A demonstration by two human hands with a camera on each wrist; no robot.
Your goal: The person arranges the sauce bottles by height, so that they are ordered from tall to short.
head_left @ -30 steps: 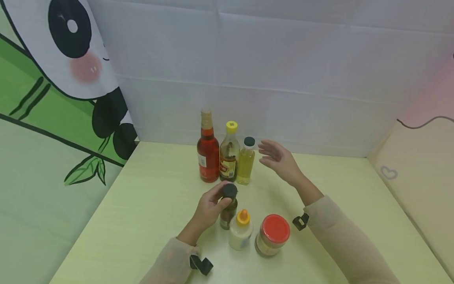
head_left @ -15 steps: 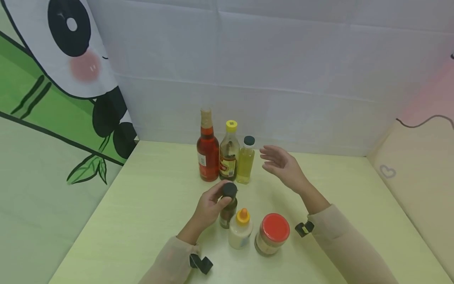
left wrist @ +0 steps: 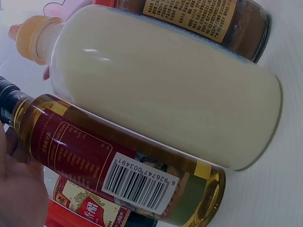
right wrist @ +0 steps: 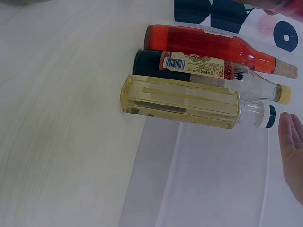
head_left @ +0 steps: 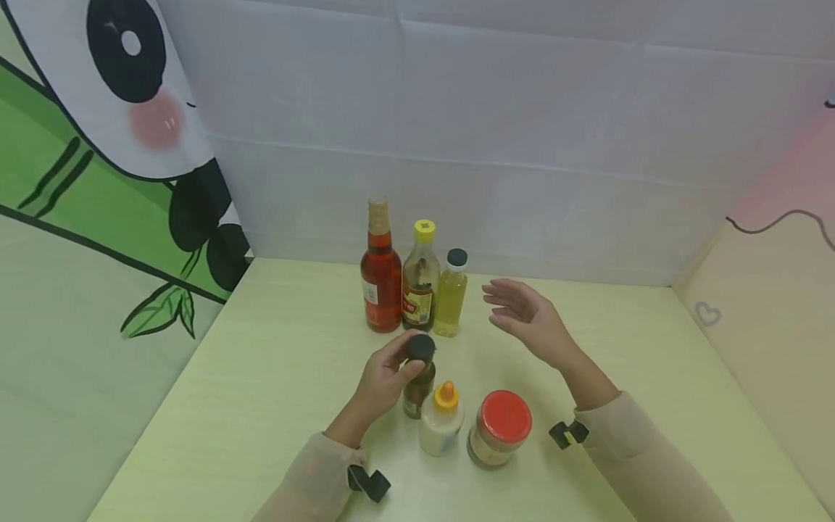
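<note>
My left hand point(head_left: 381, 377) holds a small dark-capped bottle point(head_left: 417, 391) by its neck, thumb and fingers around the cap area. In the left wrist view this bottle point(left wrist: 104, 156) shows amber contents, a maroon label and a barcode. Beside it stands a cream-coloured squeeze bottle point(head_left: 440, 428) with an orange nozzle cap. To the right of that is a jar point(head_left: 499, 428) with a red lid. My right hand point(head_left: 528, 319) hovers empty, fingers extended, right of a clear bottle of yellow liquid point(head_left: 450, 301); the right wrist view shows its fingers near that bottle's dark green cap point(right wrist: 270, 116).
A tall red bottle point(head_left: 381, 290) and a yellow-capped bottle point(head_left: 420, 283) stand in a row with the yellow-liquid bottle toward the back. Behind the pale table point(head_left: 261, 348) rises a white cloth wall point(head_left: 522, 145). Printed panels flank both sides.
My right hand has drawn back from the back row, toward me and slightly right. The left hand keeps its hold on the dark-capped bottle, which stays in place.
</note>
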